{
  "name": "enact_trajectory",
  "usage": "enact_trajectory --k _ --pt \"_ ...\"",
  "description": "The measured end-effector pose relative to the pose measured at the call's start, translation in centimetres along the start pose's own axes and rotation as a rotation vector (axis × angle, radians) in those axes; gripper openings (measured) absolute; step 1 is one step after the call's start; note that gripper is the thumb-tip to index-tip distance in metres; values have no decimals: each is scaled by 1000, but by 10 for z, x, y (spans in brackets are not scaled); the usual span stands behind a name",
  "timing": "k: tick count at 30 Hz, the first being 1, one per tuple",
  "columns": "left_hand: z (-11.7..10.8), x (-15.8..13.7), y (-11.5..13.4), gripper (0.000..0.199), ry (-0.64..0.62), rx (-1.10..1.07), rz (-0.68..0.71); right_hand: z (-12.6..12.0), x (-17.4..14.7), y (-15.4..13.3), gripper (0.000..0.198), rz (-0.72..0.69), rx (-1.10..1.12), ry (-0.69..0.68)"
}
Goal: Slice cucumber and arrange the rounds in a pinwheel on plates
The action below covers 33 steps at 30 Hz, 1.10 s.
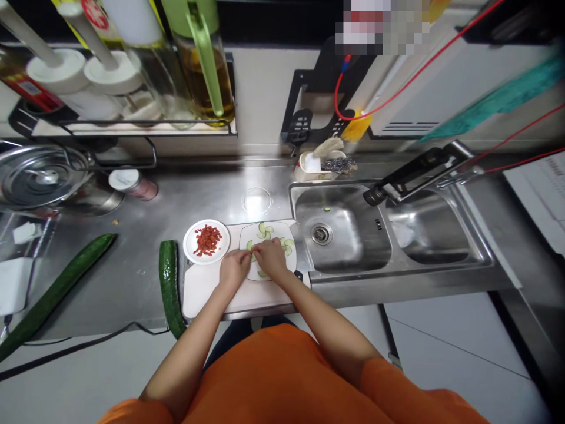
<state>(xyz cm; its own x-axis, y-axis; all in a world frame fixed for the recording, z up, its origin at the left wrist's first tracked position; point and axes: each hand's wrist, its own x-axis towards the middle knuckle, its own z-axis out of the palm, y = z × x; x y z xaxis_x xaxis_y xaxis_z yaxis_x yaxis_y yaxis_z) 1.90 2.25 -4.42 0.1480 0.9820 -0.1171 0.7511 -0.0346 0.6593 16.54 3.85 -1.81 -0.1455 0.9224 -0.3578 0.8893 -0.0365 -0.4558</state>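
Counter [132,277] of stainless steel runs across in front of you, with a two-basin sink [353,235] set into it on your right. A pale cutting board [242,301] lies at the front edge, just left of that sink. Over on your far left a long green cucumber [62,288] lies at a slant, and a shorter cucumber [170,288] lies beside the board's left edge, its near end reaching the front of the counter. On the board is a squarish white plate [278,231], directly under your hands; a round white plate [188,241] sits to its left, at the board's far left corner. Your right hand [270,259] is over the middle of the squarish plate, fingers curled; your left hand [233,271] comes in across its left side. Both are drawn nearly closed, thumb to fingers, and their tips meet, pinching a red bit [251,253] too small to make out clearly. Pale green slices [263,229] with darker rims lie on the squarish plate in small groups, partly hidden by your fingers. Small red pieces [207,240] are heaped loosely in the middle of the round plate.
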Motion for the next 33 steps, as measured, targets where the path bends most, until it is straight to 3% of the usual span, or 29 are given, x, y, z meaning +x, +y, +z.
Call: enact_trajectory --k 16,33 --pt "2 1 5 21 3 123 -90 0 6 -1 26 -18 -69 0" --pt "7 2 5 22 17 189 -77 3 5 -4 21 -4 -111 23"
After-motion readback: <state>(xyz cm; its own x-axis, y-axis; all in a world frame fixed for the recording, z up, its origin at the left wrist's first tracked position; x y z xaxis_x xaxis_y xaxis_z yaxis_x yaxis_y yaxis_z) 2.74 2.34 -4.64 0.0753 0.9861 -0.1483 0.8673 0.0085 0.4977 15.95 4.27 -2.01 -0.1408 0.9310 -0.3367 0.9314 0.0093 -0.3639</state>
